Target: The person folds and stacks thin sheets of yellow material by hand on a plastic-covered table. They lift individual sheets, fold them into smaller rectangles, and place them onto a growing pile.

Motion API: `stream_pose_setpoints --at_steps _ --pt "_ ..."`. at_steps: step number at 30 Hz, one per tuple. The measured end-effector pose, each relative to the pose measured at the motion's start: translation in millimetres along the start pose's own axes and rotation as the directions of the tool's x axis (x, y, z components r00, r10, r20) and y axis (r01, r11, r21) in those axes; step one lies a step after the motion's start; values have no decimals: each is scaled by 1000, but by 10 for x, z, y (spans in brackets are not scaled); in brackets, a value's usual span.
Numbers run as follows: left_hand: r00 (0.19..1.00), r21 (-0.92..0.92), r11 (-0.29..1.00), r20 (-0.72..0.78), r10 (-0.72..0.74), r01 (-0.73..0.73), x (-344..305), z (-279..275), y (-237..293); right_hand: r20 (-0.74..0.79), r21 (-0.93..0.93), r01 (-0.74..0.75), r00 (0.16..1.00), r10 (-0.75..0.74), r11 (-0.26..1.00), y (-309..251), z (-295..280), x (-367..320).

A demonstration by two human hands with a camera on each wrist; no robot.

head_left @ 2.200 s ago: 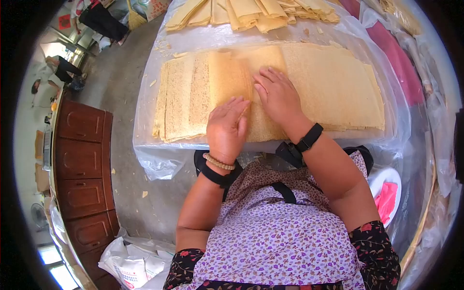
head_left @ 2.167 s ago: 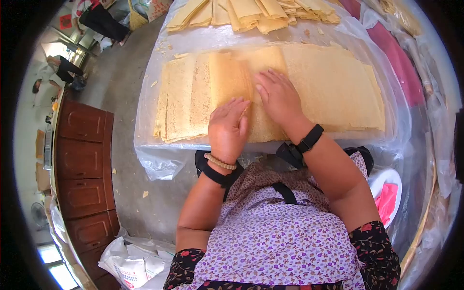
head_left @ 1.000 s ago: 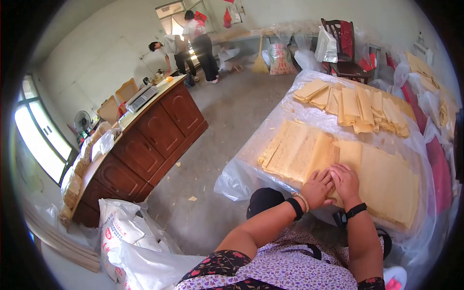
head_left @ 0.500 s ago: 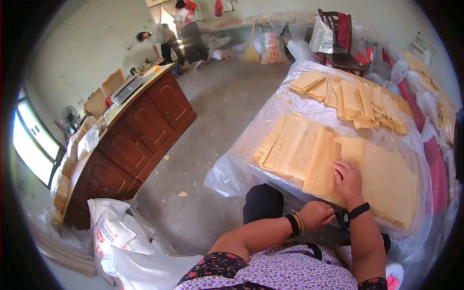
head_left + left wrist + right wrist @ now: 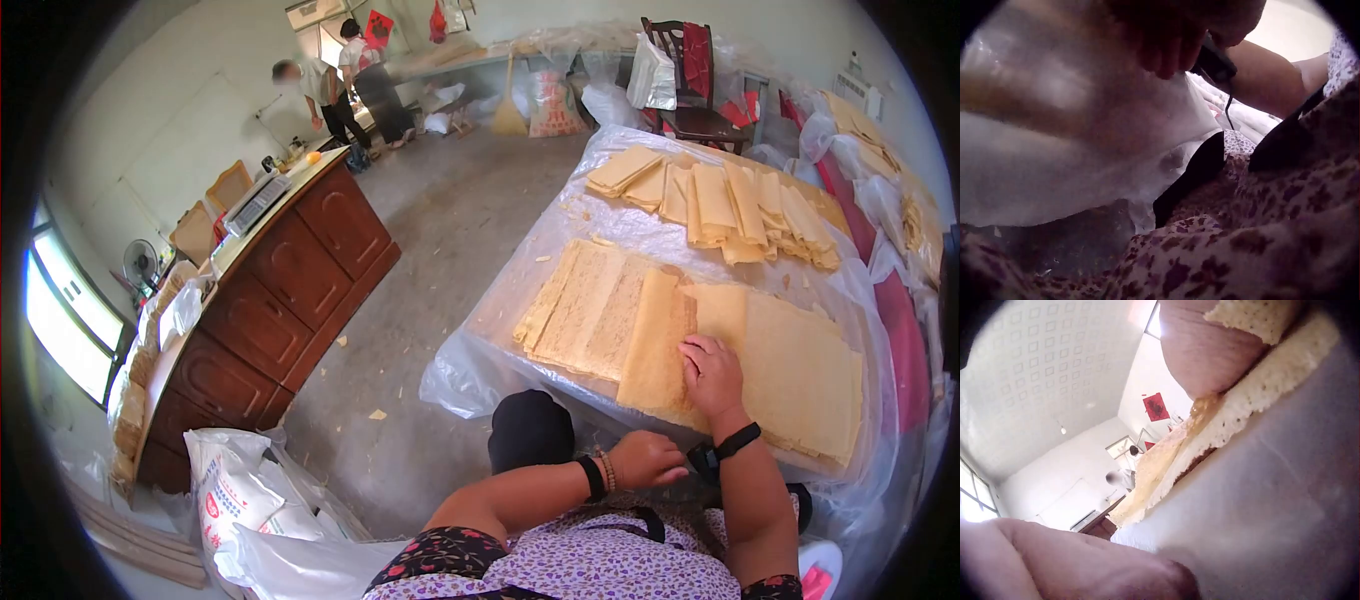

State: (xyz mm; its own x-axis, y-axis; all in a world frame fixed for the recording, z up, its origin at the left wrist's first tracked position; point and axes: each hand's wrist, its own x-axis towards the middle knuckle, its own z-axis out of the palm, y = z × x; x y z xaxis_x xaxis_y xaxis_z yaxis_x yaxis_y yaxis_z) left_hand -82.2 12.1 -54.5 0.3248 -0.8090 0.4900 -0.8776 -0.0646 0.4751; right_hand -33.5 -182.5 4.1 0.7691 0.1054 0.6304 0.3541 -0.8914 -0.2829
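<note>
In the head view, thin tan flatbread sheets (image 5: 805, 375) lie spread in a wide stack on the plastic-covered table (image 5: 500, 320). A folded sheet (image 5: 655, 340) lies across the middle of them. My right hand (image 5: 712, 375) rests on the sheets beside the fold, its fingers slightly bent. The right wrist view shows a ragged sheet edge (image 5: 1235, 412) close under the fingers. Just off the table's front edge, my left hand (image 5: 645, 458) hovers over the lap, loosely curled and holding nothing. Its fingers (image 5: 1169, 53) are dark in the left wrist view.
Folded flatbreads (image 5: 720, 205) lie in a row at the table's far side. A brown cabinet (image 5: 290, 300) stands left, with white sacks (image 5: 250, 500) in front. Two people (image 5: 365, 80) stand at the back; a chair (image 5: 700, 100) is behind the table.
The head view has swung toward the room. My left hand has left the sheets and drawn back toward the lap. My right hand stays on the sheets near the fold.
</note>
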Motion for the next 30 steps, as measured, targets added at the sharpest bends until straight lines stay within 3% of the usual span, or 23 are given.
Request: stream_pose_setpoints --at_steps 9,12,15,18,21,27,30 --pt "981 105 977 -85 -175 184 -47 -419 -36 -14 5 1 1000 -1 1000 1 -9 -13" --pt "841 122 872 -357 -407 474 129 -681 -164 -3 8 -13 1000 13 1000 -14 -16 -4" --pt "688 148 735 -508 -518 662 351 -955 -447 -16 24 -22 1000 22 999 -45 -27 12" --pt "634 253 585 -399 -662 770 593 -1150 -583 -15 29 -31 999 31 999 -62 -32 19" --pt "599 223 557 -255 -759 800 757 -1150 -755 -14 8 -20 1000 20 1000 -23 13 7" --pt "545 148 524 -227 -807 839 781 -1113 -939 16 18 -49 999 48 999 -64 -9 47" --pt "609 109 604 -256 -750 790 692 -1095 -1009 51 20 -77 996 76 997 -116 -56 85"
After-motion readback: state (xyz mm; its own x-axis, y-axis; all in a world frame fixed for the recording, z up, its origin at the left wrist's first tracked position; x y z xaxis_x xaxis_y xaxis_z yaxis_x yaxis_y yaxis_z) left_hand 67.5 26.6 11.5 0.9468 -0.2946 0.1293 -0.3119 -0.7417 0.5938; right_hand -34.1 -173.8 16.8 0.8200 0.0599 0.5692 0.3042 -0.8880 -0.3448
